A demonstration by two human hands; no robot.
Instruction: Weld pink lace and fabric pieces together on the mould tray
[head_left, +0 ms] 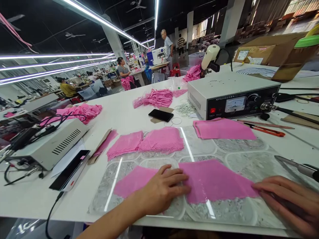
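Observation:
My left hand lies with its fingers stretched out, fingertips on the left edge of a flat pink fabric piece. A second pink piece shows partly from beneath that hand. At the pointed right end of the first piece, my right hand pinches the fabric tip between thumb and fingers. Something dark shows under its fingers, too hidden to name. Both pieces rest on a clear patterned mat. Behind them on the mat are lace-edged pink stacks and a folded pink stack.
A metal-tipped handheld tool lies close by my right hand. An orange cutter sits before a grey control box. Two phones, one black, and another grey box with cables occupy the table. People work in the background.

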